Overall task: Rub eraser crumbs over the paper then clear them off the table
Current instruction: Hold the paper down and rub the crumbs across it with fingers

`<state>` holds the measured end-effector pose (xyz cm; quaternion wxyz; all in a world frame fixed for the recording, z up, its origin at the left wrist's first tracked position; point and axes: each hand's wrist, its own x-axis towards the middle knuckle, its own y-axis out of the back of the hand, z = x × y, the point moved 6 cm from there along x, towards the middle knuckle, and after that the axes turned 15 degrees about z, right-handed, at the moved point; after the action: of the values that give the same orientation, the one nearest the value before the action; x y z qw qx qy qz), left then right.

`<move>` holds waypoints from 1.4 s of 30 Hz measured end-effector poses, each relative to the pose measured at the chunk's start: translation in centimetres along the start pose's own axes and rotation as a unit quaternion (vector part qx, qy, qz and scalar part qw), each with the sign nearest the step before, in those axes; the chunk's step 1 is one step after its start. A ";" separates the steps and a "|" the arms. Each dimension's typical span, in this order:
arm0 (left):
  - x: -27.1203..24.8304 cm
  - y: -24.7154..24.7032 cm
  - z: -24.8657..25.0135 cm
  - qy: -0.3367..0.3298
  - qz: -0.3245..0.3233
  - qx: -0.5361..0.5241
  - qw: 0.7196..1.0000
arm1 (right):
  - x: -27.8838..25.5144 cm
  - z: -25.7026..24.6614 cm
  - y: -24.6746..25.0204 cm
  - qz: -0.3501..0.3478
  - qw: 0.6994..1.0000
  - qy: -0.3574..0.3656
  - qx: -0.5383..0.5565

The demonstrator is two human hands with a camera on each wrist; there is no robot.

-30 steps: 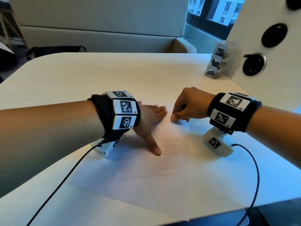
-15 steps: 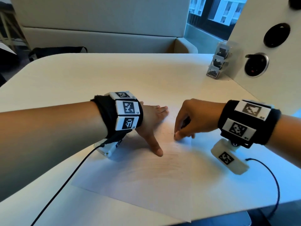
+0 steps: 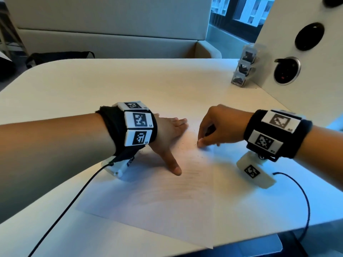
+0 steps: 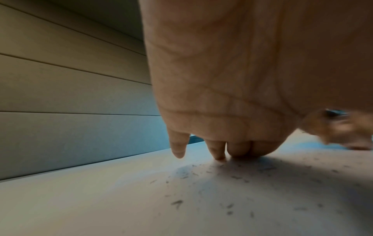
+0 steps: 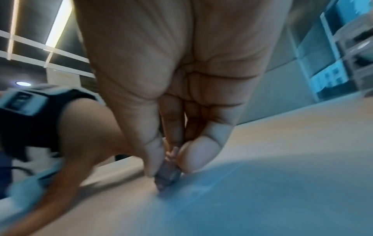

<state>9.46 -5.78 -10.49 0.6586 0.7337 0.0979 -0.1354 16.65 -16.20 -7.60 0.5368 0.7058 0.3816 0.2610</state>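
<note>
A white sheet of paper (image 3: pixel 167 210) lies on the pale table (image 3: pixel 111 86), with faint pencil lines across it. My left hand (image 3: pixel 172 138) lies flat on the paper's far part, fingers straight and thumb spread toward me, holding it down. My right hand (image 3: pixel 213 130) pinches a small pale eraser (image 5: pixel 167 177) between thumb and fingers, its tip pressed on the paper just right of the left hand. Dark eraser crumbs (image 4: pixel 228 207) are scattered on the paper around both hands, with more crumbs (image 3: pixel 187 143) between them in the head view.
A stack of small clear boxes (image 3: pixel 243 67) stands at the table's far right, beside a white panel with round sockets (image 3: pixel 286 70). A cushioned bench (image 3: pixel 111 34) runs behind the table. Black cables (image 3: pixel 65 210) trail from both wrist cameras toward the near edge.
My right hand with the eraser has slid toward me and a little right across the paper. The left hand has stayed flat in place.
</note>
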 end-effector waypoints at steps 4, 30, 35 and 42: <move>0.1 0.0 0.0 0.001 0.001 -0.004 1.000 | -0.9 -0.5 -0.4 -0.013 1.000 0.012 0.004; 0.3 -0.2 -0.2 0.000 0.011 -0.001 1.000 | -0.7 -0.3 0.2 -0.003 0.999 -0.007 -0.039; 0.1 -0.1 -0.1 0.001 0.006 -0.007 1.000 | -1.7 -2.0 -1.1 -0.055 0.998 0.023 -0.025; 0.3 -0.2 -0.2 0.001 0.007 0.000 1.000 | -0.4 -1.8 -0.5 0.018 0.999 0.022 -0.045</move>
<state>9.69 -5.57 -10.75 0.6596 0.7343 0.0931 -0.1303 14.89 -15.43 -7.56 0.5548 0.6815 0.3685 0.3033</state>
